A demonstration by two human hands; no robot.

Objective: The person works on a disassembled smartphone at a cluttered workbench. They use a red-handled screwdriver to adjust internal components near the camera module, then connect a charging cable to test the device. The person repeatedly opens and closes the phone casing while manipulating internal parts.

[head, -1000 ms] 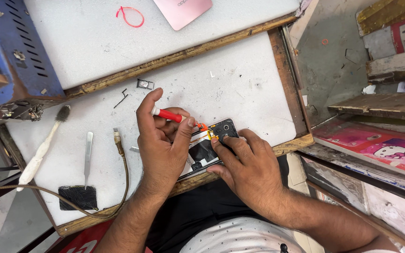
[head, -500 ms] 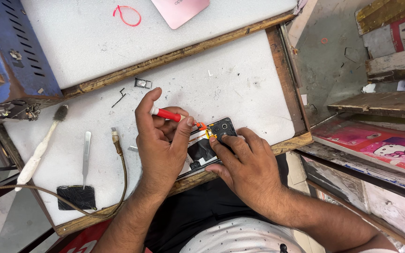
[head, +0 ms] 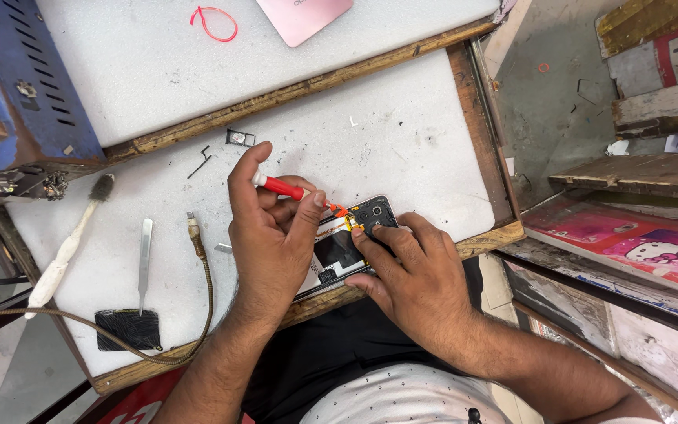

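hands unmoved | opened phone (head: 347,247), back off | red screwdriver (head: 284,187)

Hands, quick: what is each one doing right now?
Left hand: closed on the red-handled screwdriver.
Right hand: holds nothing, fingers pressed flat on the opened phone.

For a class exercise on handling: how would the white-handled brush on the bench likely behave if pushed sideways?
The white-handled brush looks slim and light, so it would probably slide easily. Its handle appears stiff; the dark bristles likely flex. It seems more apt to pivot than roll.

Phone (head: 351,243) half hidden under hands (head: 276,235)
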